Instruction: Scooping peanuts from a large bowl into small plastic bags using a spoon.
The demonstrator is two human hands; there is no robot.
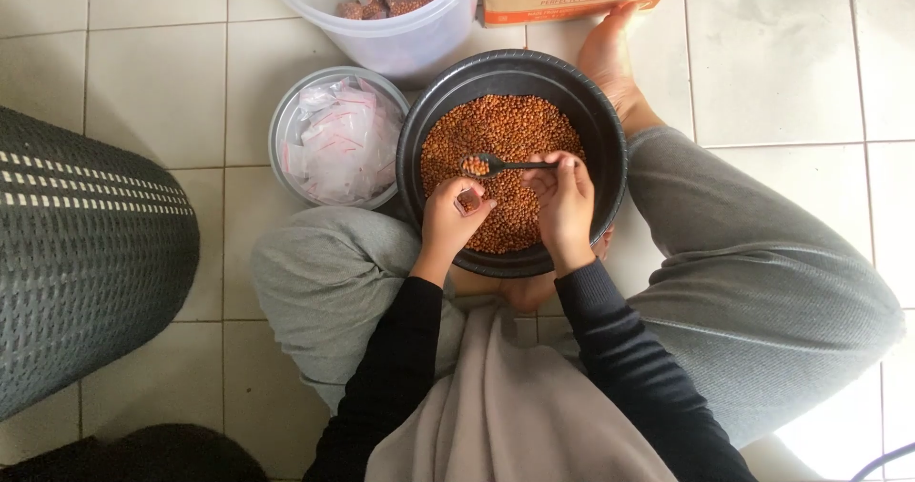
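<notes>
A dark spoon (pixel 500 165), long axis level, bowl pointing left, is pinched by the right hand (pixel 564 205) over the black basin's (pixel 610 129) middle; a small bag (pixel 468 199) is pinched by the left hand (pixel 450 223).

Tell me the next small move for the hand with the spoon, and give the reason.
Probably tip the spoon into the small bag. The right hand holds it loaded with brown grains just above the bag, which the left hand pinches over the black bowl.

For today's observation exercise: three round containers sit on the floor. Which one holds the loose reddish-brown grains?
The black basin under both hands; the grey bowl holds empty clear packets, the white bucket filled ones.
</notes>
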